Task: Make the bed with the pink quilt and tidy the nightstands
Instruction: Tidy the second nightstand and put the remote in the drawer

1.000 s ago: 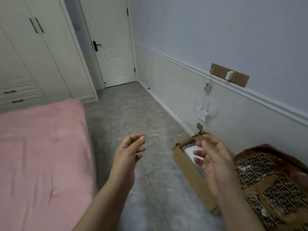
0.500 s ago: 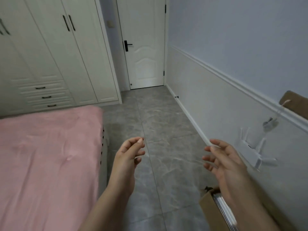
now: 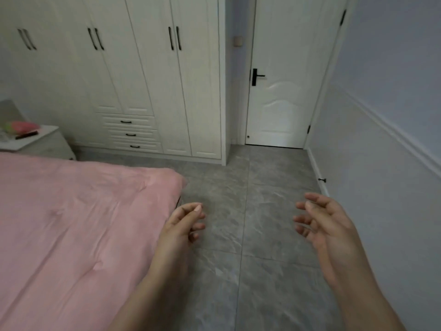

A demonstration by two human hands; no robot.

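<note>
Both hands hang empty above the grey tiled floor [image 3: 262,211], near the bottom of the view. The left hand [image 3: 181,225] is loosely curled, fingers bent inward and holding nothing, just beside the right edge of the bed. The right hand [image 3: 327,225] is spread with its fingers slightly bent, palm turned left, also holding nothing. The pink quilt [image 3: 71,223] lies flat over the bed on the left, with a few shallow creases. At the far left stands a nightstand [image 3: 47,137] with a pink item and a dark object on top. Beyond it are a white wardrobe [image 3: 143,80] and a closed white door [image 3: 281,103].
</note>
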